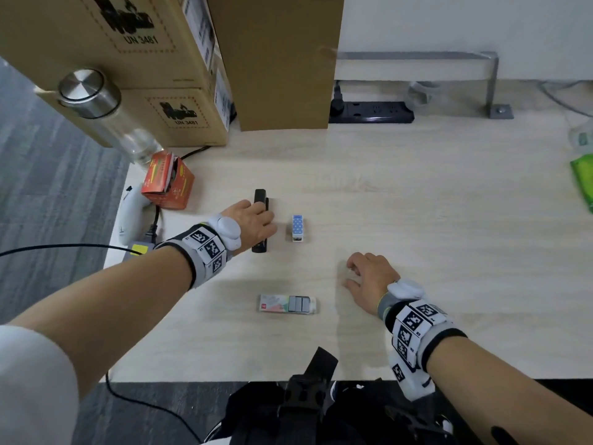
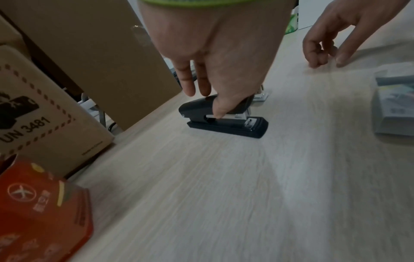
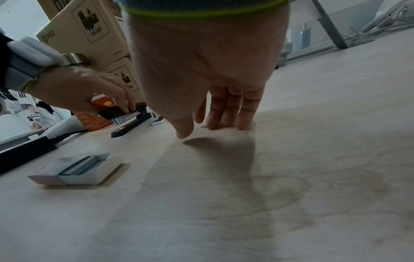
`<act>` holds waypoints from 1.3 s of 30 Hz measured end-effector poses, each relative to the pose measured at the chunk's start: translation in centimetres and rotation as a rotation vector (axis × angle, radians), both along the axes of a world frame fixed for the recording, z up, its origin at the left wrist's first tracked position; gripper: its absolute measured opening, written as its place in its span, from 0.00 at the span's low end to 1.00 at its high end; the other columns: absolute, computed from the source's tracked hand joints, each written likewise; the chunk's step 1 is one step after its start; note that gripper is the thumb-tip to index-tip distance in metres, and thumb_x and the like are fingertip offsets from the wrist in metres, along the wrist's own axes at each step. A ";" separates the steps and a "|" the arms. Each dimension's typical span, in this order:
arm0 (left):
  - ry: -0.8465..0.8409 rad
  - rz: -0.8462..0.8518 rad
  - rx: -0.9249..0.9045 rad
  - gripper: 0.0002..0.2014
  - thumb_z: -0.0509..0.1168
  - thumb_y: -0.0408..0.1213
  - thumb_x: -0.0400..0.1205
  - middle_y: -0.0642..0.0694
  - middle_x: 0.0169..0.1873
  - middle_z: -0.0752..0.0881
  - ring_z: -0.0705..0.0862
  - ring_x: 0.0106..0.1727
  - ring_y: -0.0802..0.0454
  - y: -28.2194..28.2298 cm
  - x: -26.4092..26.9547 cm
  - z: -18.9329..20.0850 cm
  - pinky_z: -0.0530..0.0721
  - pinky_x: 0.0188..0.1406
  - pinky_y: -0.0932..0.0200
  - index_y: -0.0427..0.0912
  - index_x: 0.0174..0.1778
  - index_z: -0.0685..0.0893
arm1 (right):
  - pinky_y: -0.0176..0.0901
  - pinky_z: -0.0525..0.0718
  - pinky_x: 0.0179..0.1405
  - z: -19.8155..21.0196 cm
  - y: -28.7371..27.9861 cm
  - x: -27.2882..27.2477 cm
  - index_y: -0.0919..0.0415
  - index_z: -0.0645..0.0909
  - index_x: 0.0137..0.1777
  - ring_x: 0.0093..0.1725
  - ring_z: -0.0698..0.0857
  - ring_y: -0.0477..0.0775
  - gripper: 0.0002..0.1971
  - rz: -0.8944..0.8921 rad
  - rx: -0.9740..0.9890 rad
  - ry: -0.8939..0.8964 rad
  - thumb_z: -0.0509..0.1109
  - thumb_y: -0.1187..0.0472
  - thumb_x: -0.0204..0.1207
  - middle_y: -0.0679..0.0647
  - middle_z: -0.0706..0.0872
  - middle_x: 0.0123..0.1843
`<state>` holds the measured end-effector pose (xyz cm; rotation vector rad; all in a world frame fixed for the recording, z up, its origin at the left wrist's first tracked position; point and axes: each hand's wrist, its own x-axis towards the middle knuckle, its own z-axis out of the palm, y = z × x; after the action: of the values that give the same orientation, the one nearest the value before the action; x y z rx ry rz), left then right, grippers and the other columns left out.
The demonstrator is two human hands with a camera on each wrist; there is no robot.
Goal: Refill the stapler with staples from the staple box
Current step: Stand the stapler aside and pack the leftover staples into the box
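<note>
Black plastic over a steel magazine: stapler [image 1: 261,196], lying lengthwise on the pale wood counter [image 1: 417,203], just left of a small blue dotted item [image 1: 298,228] and beyond the staple box [image 1: 272,305]. Probably stiff and fairly dense, smooth on the cap; unlikely to flex, likely to skid on the counter if pushed rather than pinned. Looks hinged at the far end, so best taken by the cap sides towards the front with the base held down, or lifted whole by the middle.

Left hand [image 1: 253,224] clamped on that cap, thumb on the near side, fingers over the top and far side. From the right wrist view, a strip of bright metal showing under the cap. Right hand [image 1: 369,277] holding nothing, fingers loosely bent, tips resting on the counter to the right of the box.

Staple box: thin card sleeve, tray partly out, grey staple strips [image 1: 300,304] exposed. Probably light, easily crushed, apt to slide. Strips likely to snap along their glued joints, so better pinched by the long sides, one at a time, and kept level.

Hard to make out:
- Middle of the stapler in the head view, covered by the left hand.
- Cap unlatched or merely lifting: cannot tell.
- Contents of the magazine: hidden.
- Blue dotted item mostly behind the hand in the left wrist view, its nature uncertain.
- Staple box cut off at the right edge of that view, and blurred.
- Number of strips in the tray: too small to count with confidence.
</note>
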<state>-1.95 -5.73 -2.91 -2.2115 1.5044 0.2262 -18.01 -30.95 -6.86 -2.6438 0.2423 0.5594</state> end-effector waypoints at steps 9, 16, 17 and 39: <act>0.073 0.141 -0.267 0.22 0.63 0.24 0.65 0.42 0.56 0.83 0.81 0.52 0.40 0.8 -0.5 -0.4 0.81 0.45 0.47 0.44 0.54 0.77 | 0.48 0.79 0.48 0.2 0.1 0.2 0.52 0.73 0.56 0.53 0.76 0.55 0.13 -0.024 0.008 0.000 0.67 0.51 0.75 0.50 0.81 0.50; 0.255 0.305 -0.139 0.40 0.66 0.25 0.71 0.44 0.79 0.57 0.58 0.77 0.41 -4.0 -1.6 -0.6 0.63 0.72 0.46 0.50 0.77 0.56 | 0.49 0.80 0.47 0.2 0.2 -0.2 0.52 0.73 0.58 0.53 0.76 0.55 0.14 -0.020 0.017 -0.042 0.67 0.52 0.75 0.51 0.82 0.51; 0.258 0.303 -0.079 0.41 0.66 0.26 0.72 0.44 0.80 0.53 0.54 0.79 0.42 -4.7 -1.5 -0.8 0.61 0.74 0.46 0.51 0.78 0.54 | 0.48 0.79 0.46 0.1 0.2 -0.3 0.52 0.72 0.58 0.52 0.76 0.55 0.14 -0.014 0.018 -0.042 0.67 0.52 0.75 0.51 0.82 0.51; 0.572 0.572 -0.448 0.10 0.61 0.49 0.80 0.48 0.43 0.83 0.80 0.44 0.45 -2.1 -8.6 -1.6 0.82 0.42 0.46 0.48 0.47 0.83 | 0.43 0.70 0.42 1.7 6.2 2.0 0.53 0.84 0.53 0.50 0.79 0.59 0.09 0.146 0.162 -0.086 0.69 0.54 0.75 0.54 0.83 0.47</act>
<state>-10.57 -7.79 -4.48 -3.1022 1.2045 0.8294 -16.04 -24.79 -5.17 -2.5334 -0.0223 0.4884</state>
